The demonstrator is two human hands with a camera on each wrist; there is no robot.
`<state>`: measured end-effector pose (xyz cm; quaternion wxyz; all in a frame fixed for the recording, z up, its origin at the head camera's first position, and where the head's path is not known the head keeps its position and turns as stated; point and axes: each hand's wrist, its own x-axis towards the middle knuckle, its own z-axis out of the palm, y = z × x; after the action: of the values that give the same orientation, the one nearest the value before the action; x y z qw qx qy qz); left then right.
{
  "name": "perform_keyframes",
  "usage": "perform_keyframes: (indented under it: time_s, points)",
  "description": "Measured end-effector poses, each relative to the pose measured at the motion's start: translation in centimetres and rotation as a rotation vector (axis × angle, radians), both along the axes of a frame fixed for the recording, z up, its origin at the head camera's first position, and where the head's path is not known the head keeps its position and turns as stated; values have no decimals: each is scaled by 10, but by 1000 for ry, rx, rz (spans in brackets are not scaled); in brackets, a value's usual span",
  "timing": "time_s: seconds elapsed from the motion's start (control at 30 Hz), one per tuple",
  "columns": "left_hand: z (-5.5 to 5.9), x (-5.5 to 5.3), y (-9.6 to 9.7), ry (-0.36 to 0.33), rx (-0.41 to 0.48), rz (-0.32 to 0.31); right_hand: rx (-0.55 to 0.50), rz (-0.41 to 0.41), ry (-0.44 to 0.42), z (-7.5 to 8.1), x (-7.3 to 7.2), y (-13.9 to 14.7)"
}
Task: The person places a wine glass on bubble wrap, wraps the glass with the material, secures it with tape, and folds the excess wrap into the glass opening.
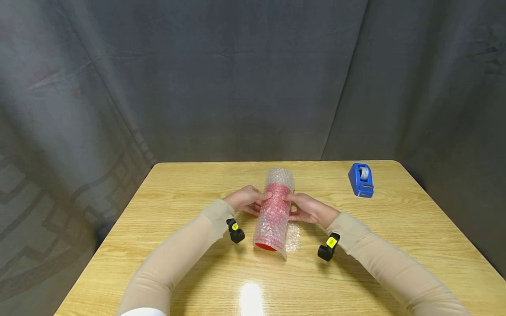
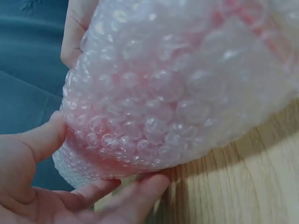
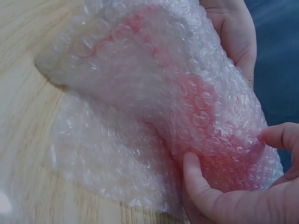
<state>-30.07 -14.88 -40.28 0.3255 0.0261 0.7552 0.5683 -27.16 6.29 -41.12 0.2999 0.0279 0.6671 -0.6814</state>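
Observation:
A red cylinder wrapped in clear bubble wrap (image 1: 274, 210) lies on the wooden table, its red end (image 1: 265, 246) showing at the near side. My left hand (image 1: 249, 199) grips its left side, thumb on top and fingers low at the side; in the left wrist view the fingertips (image 2: 156, 184) reach beneath it. On the opposite side my right hand (image 1: 308, 208) holds the wrapped cylinder with thumb and fingers against the wrap, as the right wrist view shows. A loose flap of bubble wrap (image 3: 107, 154) extends from under the cylinder onto the table.
A blue tape dispenser (image 1: 361, 181) with a roll of tape stands at the back right of the wooden table (image 1: 178, 188). Grey curtains (image 1: 237, 87) hang behind the table and along both sides.

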Motion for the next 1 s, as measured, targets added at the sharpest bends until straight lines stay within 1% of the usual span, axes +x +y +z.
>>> perform_keyframes:
  time_s: [0.1, 0.17, 0.37, 0.57, 0.8, 0.9, 1.0]
  points:
    - [-1, -2, -2, -30, 28, -20, -6, 0, 0, 0, 1, -1]
    - [-3, -3, -3, -37, 43, -26, -13, -7, -4, 0, 1, -2]
    - [-2, -4, -7, -45, 35, -17, -35, -17, -10, 0, 3, -8]
    - [4, -2, -14, -7, 9, -30, -69, -28, -16, -3, 3, -17]
    - [12, 1, -21, 53, -40, -70, -111, -36, -41, -7, 1, -25]
    - [14, 2, -21, 77, -63, -68, -138, -37, -50, -8, 1, -25]
    - [15, 5, -18, 109, -85, -49, -159, -42, -61, -9, 1, -22]
